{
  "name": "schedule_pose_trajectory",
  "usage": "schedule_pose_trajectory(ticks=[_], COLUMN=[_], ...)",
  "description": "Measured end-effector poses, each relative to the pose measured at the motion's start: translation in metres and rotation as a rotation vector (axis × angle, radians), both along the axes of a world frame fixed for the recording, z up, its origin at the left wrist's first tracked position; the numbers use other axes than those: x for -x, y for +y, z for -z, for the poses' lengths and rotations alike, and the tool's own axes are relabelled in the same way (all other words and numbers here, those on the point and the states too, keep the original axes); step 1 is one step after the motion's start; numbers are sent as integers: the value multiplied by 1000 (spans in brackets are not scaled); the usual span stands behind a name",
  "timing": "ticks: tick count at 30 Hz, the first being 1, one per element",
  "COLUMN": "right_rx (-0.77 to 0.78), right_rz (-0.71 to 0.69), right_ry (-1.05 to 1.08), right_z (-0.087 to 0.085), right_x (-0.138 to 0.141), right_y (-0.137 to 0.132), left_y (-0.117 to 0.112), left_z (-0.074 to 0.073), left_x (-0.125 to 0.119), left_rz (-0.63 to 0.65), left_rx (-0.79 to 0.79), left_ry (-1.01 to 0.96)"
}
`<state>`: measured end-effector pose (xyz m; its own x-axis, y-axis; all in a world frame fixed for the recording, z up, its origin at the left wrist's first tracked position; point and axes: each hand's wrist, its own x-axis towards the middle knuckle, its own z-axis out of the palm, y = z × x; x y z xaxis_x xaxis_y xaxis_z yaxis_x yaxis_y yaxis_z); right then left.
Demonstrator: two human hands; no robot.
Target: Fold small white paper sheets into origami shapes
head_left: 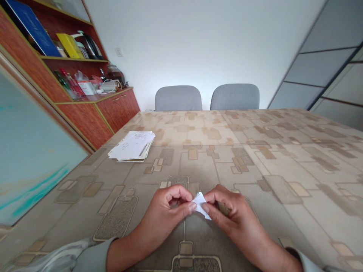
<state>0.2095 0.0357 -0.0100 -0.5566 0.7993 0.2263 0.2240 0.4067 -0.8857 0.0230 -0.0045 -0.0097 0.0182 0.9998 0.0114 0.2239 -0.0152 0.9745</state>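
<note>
Between my two hands, above the near part of the table, is a small folded piece of white paper. Its top comes to a point and a corner sticks out at the lower right. My left hand pinches its left edge between thumb and forefinger. On the other side my right hand grips it, thumb in front and forefinger behind. The other fingers of both hands are curled, and the back of the paper is hidden from me.
A stack of white paper sheets lies at the left of the patterned table. Two grey chairs stand along the far edge. At the left is a wooden cabinet with binders, a kettle and bottles on its shelves.
</note>
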Motion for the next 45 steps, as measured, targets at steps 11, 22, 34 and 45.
schedule_pose_trajectory(ticks=[11, 22, 34, 45], right_rx=[1, -37, 18, 21], right_rz=[-12, -39, -36, -3], right_ry=[49, 58, 134, 172], right_z=[-4, -1, 0, -1], right_x=[0, -1, 4, 4], right_y=[-2, -2, -3, -1], left_y=[-7, -6, -4, -3], left_z=[-1, 1, 7, 9], left_x=[-4, -10, -11, -12], left_rz=[13, 55, 85, 56], left_rx=[-151, -6, 10, -33], left_ry=[118, -215, -332, -263])
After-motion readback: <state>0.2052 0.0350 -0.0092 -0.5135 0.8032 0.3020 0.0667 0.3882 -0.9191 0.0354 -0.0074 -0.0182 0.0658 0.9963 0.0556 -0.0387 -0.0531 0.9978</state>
